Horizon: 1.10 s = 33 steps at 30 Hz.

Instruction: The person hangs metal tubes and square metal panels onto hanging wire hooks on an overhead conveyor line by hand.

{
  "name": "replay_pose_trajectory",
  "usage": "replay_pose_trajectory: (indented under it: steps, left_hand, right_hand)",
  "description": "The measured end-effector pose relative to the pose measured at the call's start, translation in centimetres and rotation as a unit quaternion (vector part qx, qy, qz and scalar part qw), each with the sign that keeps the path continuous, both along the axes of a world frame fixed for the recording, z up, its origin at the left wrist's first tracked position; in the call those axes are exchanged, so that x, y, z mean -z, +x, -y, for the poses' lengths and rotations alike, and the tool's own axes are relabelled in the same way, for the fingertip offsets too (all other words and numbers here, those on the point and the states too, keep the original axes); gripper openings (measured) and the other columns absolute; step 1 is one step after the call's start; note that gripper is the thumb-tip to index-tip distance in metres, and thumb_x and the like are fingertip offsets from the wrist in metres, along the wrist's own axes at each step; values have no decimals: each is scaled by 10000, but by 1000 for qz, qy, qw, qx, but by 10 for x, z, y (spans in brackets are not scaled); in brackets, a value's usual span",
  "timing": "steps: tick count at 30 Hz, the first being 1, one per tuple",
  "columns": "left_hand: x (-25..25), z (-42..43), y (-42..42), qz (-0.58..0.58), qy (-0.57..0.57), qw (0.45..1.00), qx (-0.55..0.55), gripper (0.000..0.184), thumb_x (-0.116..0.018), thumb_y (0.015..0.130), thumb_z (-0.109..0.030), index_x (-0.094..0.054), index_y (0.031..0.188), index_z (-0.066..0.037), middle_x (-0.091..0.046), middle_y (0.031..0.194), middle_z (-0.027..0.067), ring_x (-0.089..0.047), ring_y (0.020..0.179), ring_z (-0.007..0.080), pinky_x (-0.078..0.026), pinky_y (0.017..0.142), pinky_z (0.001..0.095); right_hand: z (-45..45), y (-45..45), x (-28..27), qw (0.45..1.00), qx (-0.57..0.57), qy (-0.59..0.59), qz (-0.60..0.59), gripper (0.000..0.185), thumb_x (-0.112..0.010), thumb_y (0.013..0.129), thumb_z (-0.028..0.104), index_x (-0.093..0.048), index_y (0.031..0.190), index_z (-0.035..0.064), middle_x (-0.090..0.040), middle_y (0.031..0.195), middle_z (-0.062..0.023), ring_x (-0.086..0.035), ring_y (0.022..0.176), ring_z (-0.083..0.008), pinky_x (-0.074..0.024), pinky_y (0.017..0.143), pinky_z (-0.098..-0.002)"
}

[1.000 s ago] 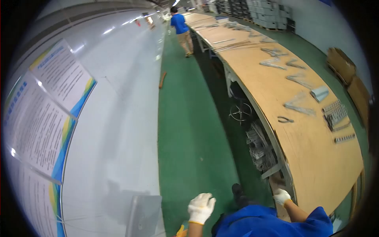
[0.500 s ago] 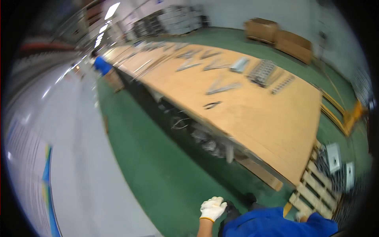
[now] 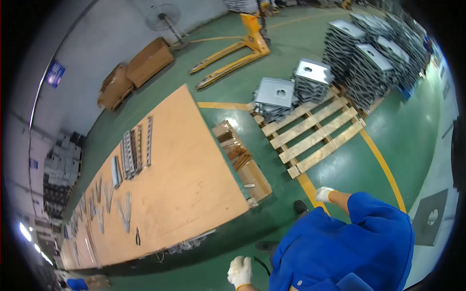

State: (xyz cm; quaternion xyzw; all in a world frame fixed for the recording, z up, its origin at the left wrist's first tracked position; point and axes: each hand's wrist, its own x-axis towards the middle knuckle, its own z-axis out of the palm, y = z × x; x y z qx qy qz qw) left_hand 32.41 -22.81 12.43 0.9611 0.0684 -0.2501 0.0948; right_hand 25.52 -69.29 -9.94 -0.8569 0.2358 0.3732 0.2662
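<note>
My left hand (image 3: 240,271), in a white knit glove with a yellow cuff, hangs at the bottom of the view beside the table's near side. Its fingers are loosely bent and apart, with nothing in them. Out past my blue sleeve, my right hand (image 3: 324,194), also gloved, hangs over the green floor near a wooden pallet (image 3: 310,127). It looks loosely open and holds nothing I can see. Neither hand touches anything. On the wooden table (image 3: 194,189) lie dark-handled pliers (image 3: 138,236), V-shaped metal pieces (image 3: 127,212) and slotted metal strips (image 3: 129,154).
Stacked grey metal parts with plates (image 3: 274,92) stand on the pallet's far end, with taller stacks (image 3: 364,63) behind. Beside the table's end sits a cardboard box (image 3: 255,179). A yellow pallet jack (image 3: 252,41), cartons (image 3: 150,60) and a fan (image 3: 163,18) stand farther back. Another person (image 3: 80,283) is at lower left.
My view has swung right, bringing the pallet, metal stacks and pallet jack fully into sight. The table now lies to the left. Both hands still hang free.
</note>
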Motion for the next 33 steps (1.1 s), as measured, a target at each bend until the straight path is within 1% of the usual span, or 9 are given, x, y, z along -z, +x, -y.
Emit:
replay_pose_trajectory:
  steps: [3,5,12,17,18,22,25,30,33]
  left_hand:
    - [0,78,24,-21,-46,994,95,388,-595,888,-524,-711,1092,-215,-701,1181,93,-664,1091,348,-522,908,481]
    - [7,111,33,0,-77,986,151,369,-628,889,-482,-707,1098,-189,-708,1156,112,-674,1068,348,-532,897,476]
    - [6,173,84,40,-44,950,306,303,-661,878,-434,-696,1011,-164,-724,1034,96,-701,944,337,-557,819,491]
    - [37,188,132,82,-65,935,339,309,-652,875,-436,-694,1002,-157,-725,1009,105,-705,924,352,-558,802,499]
    - [43,190,142,85,-74,932,344,312,-648,876,-436,-694,1004,-155,-724,1013,109,-704,930,355,-557,805,502]
    - [39,212,189,-4,-41,950,308,338,-617,892,-435,-696,1029,-136,-712,1094,140,-686,1014,365,-540,869,496]
    - [46,215,221,-10,-36,964,262,350,-614,891,-437,-695,1033,-128,-710,1115,140,-678,1043,372,-536,885,487]
    - [97,210,276,60,-10,980,188,369,-651,884,-446,-688,1113,-159,-692,1137,143,-672,1072,361,-536,904,488]
    - [126,215,312,131,-15,983,131,405,-686,870,-443,-667,1158,-159,-677,1170,135,-671,1077,360,-539,902,489]
  right_hand:
    - [92,-70,114,988,110,-90,-59,267,-669,810,298,-798,960,119,-766,1040,-124,-722,1001,-331,-559,871,-421]
    - [125,-117,76,959,-206,-173,-86,282,-572,907,300,-792,977,139,-761,1057,-111,-726,998,-299,-560,861,-423]
    - [144,-213,81,963,-168,-205,-44,56,-718,779,194,-766,759,173,-759,818,-52,-732,789,-227,-568,704,-378]
    - [122,-219,93,984,51,15,-170,155,-655,812,139,-688,664,107,-708,677,-76,-670,585,-216,-519,547,-373]
    - [112,-216,90,914,340,72,-210,172,-631,844,130,-659,677,101,-662,647,-88,-619,546,-213,-504,529,-398]
    - [105,-209,68,772,588,129,-203,109,-628,857,104,-678,768,65,-682,720,-75,-639,576,-205,-506,523,-372]
    - [136,-214,52,994,-105,29,1,147,-646,862,94,-634,717,69,-646,679,-57,-602,555,-204,-493,518,-388]
    - [162,-88,-22,835,543,64,-65,129,-634,914,181,-670,844,78,-652,729,-31,-620,645,-174,-526,616,-351]
    - [195,-66,22,883,453,105,71,187,-576,959,230,-642,824,119,-618,732,-16,-603,658,-177,-516,614,-360]
